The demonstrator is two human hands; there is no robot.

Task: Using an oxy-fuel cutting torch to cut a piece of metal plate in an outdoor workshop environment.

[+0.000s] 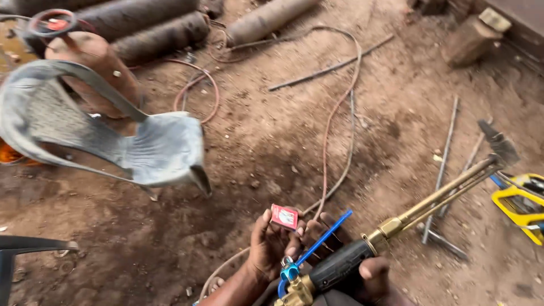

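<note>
Red matchbox pinched in left hand grip; right hand clenched round torch handle.

1. The cutting torch shows brass tubes, a black ribbed grip and a blue lever.
2. Left of the torch, the matchbox is red with a pale panel.
3. Far left of it – a grey plastic chair.
4. Right of the torch – a yellow frame on reddish-brown dirt.
</note>
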